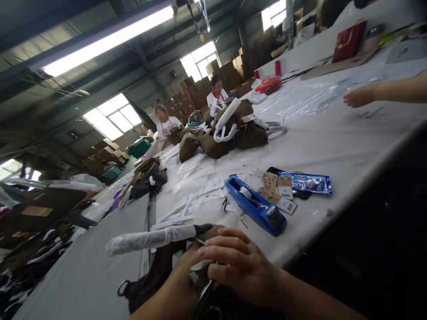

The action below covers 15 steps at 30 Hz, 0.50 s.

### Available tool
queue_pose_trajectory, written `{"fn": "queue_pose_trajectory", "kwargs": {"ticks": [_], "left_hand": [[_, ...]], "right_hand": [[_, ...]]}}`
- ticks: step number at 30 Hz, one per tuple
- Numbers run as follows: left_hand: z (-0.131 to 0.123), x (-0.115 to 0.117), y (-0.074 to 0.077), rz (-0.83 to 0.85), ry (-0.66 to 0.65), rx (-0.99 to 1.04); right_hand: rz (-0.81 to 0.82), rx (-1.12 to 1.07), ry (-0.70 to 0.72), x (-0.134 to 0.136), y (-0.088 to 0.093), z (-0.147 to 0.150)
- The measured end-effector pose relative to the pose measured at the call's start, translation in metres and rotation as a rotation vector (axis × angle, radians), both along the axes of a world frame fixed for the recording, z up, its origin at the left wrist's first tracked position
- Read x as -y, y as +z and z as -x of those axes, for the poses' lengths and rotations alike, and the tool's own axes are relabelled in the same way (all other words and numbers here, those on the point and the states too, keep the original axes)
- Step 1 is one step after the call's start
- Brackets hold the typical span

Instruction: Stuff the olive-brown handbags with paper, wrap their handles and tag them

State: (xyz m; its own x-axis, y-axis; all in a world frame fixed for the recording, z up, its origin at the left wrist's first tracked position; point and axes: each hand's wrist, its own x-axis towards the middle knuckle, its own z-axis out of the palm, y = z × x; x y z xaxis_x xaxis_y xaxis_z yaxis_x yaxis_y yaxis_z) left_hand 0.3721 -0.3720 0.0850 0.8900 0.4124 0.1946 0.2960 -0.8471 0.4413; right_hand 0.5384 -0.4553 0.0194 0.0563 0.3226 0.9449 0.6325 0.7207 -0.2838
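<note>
A dark olive-brown bag (148, 282) is in front of me at the table's near edge, with a zipper along its opening and a metal ring on its side. Its handle (150, 240), wrapped in white film, sticks out to the left. My left hand (182, 280) grips the bag by its opening, its fingertips mostly hidden. My right hand (240, 262) has its fingers bent over the bag's edge beside the zipper, closed on it. Just beyond my right hand stands a blue tape dispenser (255, 205).
Cardboard tags (285, 189) and a blue packet (307, 183) lie past the dispenser. White paper strips (200, 200) cover the middle. Wrapped brown bags (218, 140) are piled farther off. Another person's hand (358, 96) reaches in from the right; two people sit across the table.
</note>
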Motion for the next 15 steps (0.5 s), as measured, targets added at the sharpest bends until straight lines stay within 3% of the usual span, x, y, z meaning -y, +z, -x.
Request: {"fn": "queue_pose_trajectory", "kwargs": {"ticks": [3, 6, 9, 11, 13, 15], "left_hand": [[0.011, -0.005, 0.035, 0.205, 0.042, -0.115], [0.029, -0.017, 0.052, 0.173, 0.031, -0.241], [0.035, -0.021, 0.061, 0.058, -0.186, -0.394], [0.024, -0.018, 0.065, 0.050, -0.299, -0.451], [0.007, -0.015, 0.064, 0.063, -0.330, -0.448], [-0.007, -0.014, 0.055, 0.084, -0.267, -0.374]], "right_hand": [[-0.011, -0.029, -0.120, -0.005, -0.008, -0.015], [0.008, -0.081, -0.145, -0.012, -0.017, -0.022], [-0.001, -0.129, -0.082, -0.014, -0.019, -0.019], [-0.002, -0.183, -0.006, -0.016, -0.016, -0.013], [-0.001, -0.221, 0.091, -0.019, -0.011, -0.003], [-0.015, -0.228, 0.154, -0.024, -0.007, 0.007]]}}
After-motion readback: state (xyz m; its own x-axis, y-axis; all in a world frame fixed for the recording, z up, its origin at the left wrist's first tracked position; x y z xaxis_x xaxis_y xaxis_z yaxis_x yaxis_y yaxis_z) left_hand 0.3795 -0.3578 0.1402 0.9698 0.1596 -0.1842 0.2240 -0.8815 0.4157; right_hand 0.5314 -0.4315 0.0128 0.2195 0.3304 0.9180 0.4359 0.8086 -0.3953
